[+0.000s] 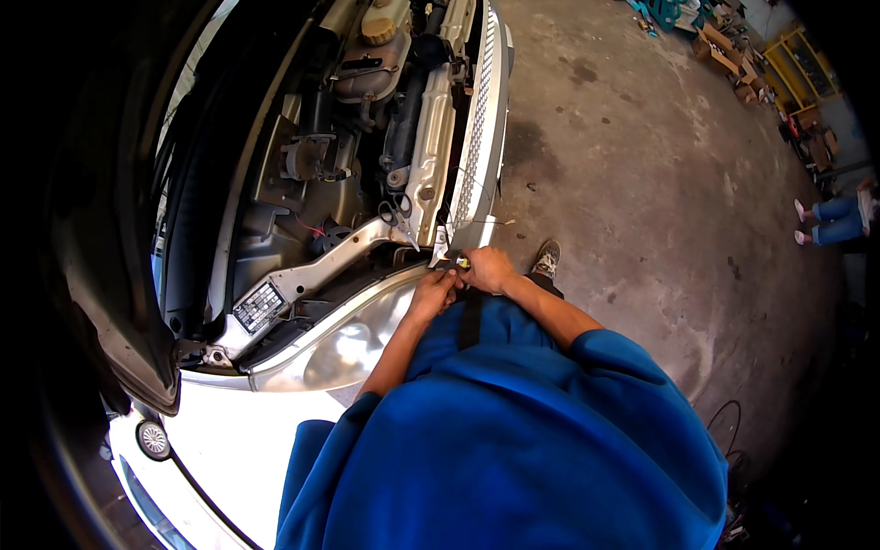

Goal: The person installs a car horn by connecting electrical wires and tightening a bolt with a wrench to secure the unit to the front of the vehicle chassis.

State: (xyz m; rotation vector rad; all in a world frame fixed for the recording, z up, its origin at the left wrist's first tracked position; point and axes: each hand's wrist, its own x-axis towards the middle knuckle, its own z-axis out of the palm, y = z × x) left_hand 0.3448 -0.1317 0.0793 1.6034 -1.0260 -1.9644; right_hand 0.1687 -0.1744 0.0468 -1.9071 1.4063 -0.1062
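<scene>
Both my hands work close together at the front corner of a silver car, by the inner end of the headlight (353,346). My right hand (490,270) is closed on a small thing with a yellow-green part (464,263); its kind is hidden by the fingers. Just left of it, my left hand (433,295) has its fingertips pinched together beside a dark piece, and what they hold cannot be made out. Beyond my hands the end of the light-coloured bumper trim (486,229) meets the grille (477,119). A pair of scissors (394,211) rests on the metal front frame.
The raised bonnet (119,293) stands at left over the engine bay, where a coolant tank (371,69) sits. Concrete floor (632,202) stretches right. Cardboard boxes (720,50) and a yellow rack (802,69) stand far right, near another person's legs (836,220). A white car (151,495) is lower left.
</scene>
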